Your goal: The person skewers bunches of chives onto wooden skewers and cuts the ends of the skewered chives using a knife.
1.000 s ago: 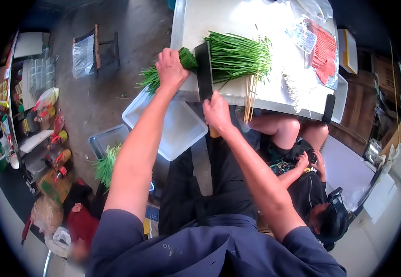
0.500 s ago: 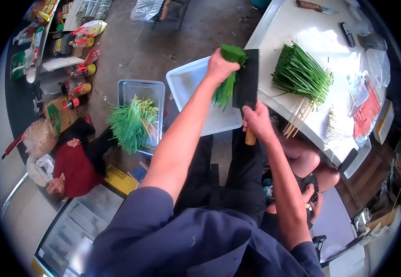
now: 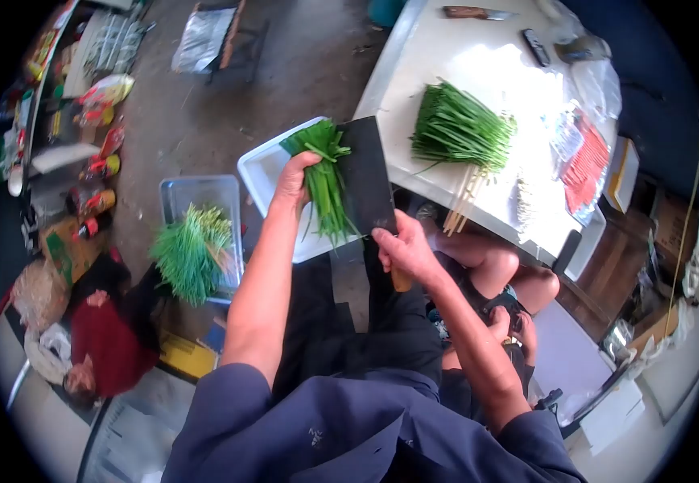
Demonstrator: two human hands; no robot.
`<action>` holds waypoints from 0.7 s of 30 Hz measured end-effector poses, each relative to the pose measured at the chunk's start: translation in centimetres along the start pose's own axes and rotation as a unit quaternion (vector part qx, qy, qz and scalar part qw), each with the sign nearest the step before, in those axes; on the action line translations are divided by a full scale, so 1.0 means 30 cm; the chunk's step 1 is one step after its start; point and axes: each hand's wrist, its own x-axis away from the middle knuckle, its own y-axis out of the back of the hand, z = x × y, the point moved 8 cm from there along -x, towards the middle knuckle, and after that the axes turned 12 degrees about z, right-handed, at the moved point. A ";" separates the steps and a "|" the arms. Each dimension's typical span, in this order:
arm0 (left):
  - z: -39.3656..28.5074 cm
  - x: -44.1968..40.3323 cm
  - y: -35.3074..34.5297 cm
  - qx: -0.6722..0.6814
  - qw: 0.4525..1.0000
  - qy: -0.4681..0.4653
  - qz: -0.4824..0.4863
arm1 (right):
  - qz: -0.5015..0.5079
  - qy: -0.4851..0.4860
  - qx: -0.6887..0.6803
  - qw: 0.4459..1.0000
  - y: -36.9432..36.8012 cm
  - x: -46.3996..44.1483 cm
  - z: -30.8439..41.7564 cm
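Observation:
My left hand is closed around a bunch of green chives, whose cut ends face up and whose leaves hang down. My right hand grips the wooden handle of a cleaver. Its wide dark blade stands beside the chives, against or very near them. Under both hands is a white tray, partly hidden by my left arm and the bunch. On the table to the right lies a pile of chives with wooden skewers poking out from its lower end.
A clear bin with more chives stands at left. The white table carries a knife, a dark remote and reddish skewered pieces. One person is at lower left; another's knees are beside the table.
My view has shifted, so the surroundings appear further left. The bunch and cleaver have come lower, nearer my body, and the chive leaves now hang more loosely beside the blade.

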 end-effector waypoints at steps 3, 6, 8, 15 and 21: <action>-0.020 -0.070 -0.059 -0.040 0.999 0.019 0.015 | -0.019 0.040 -0.036 0.998 0.028 0.037 0.028; -0.057 -0.217 -0.186 -0.008 0.987 0.078 0.138 | -0.063 0.068 -0.062 0.994 0.066 0.079 0.079; -0.117 -0.318 -0.283 -0.069 0.989 0.078 0.109 | -0.115 0.087 -0.107 0.984 0.118 0.113 0.113; -0.246 -0.843 -0.698 -0.390 0.898 0.101 0.176 | -0.173 0.120 -0.141 0.967 0.303 0.276 0.117; -0.123 -1.209 -0.869 -0.856 0.508 -0.076 0.068 | -0.218 0.105 -0.181 0.953 0.416 0.417 0.066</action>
